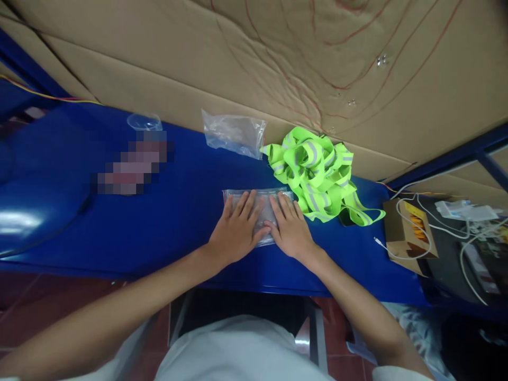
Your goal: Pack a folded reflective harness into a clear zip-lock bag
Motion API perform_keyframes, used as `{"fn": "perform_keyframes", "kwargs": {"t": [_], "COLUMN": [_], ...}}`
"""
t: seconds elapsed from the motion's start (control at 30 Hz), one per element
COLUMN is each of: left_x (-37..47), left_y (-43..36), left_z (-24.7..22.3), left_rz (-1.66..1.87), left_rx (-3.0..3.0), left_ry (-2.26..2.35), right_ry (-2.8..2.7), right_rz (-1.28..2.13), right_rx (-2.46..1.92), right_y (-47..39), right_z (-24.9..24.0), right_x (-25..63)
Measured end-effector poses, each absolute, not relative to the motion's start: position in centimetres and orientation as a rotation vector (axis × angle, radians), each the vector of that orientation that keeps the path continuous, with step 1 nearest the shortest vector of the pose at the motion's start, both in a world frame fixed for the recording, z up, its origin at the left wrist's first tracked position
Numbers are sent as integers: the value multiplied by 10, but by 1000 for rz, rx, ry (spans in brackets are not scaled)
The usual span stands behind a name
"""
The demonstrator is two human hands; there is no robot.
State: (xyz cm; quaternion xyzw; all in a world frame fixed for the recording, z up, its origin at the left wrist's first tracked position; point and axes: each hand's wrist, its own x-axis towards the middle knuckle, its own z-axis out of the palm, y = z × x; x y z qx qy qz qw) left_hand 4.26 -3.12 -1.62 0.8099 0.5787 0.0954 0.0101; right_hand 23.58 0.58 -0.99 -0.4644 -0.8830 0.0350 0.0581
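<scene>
Blue tabletop [174,217], left hand [234,230] and right hand [292,228] flat on clear bag [265,212]

The tabletop [178,222] is a glossy deep blue, and the strap [313,196] is vivid yellow-green with silver-grey stripes along it, while the front plastic bag [266,211] is clear with a touch of red at its left corner and the rear plastic bag [234,135] a cloudy clear. The cardboard panel [159,63] is tan, crossed by thin red lines [342,88], the carton [392,225] brown with yellow and orange inside, and the cable [407,258] white. The floor [79,296] is dark red, the shirt [242,349] pale grey-white, and the cloth [413,323] mottled grey and white.
</scene>
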Motion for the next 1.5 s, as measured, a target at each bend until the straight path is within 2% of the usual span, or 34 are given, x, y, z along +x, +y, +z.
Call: {"fn": "perform_keyframes", "kwargs": {"t": [0.3,0.43,0.63,0.87,1.0,1.1,1.17,1.23,1.37,1.5], "left_x": [34,20,5,-1,-17,-26,-25,-18,-7,-11], "left_y": [-27,-18,57,143,128,87,56,32,24,40], "left_z": [-19,6,74,62,75,101,115,118,96,64], "left_rz": [379,486,682,619,912,1170,1544,1690,1417,1124], "left_rx": [2423,2379,2542,2704,2594,2496,2386,2212,1901,1787], "left_ry": [1693,1637,1720,1691,1857,1896,1611,1501,1296,932], "right_ry": [-2674,-2625,-2441,-2159,-2154,-2065,-1960,-1827,-1437,-1301], "right_rz": [166,165,125,130,153,330,521,747,1184,1277], "right_rx": [-1427,-1410,-1293,-1141,-1089,-1013,-969,-943,-983,-1060], "right_y": [7,5,6,9,12,12,12,12,19,32], "right_z": [-10,-9,-8,-5,3,15,22,29,32,29], "right_x": [236,237,238,245,253,255,254,253,262,291]}}
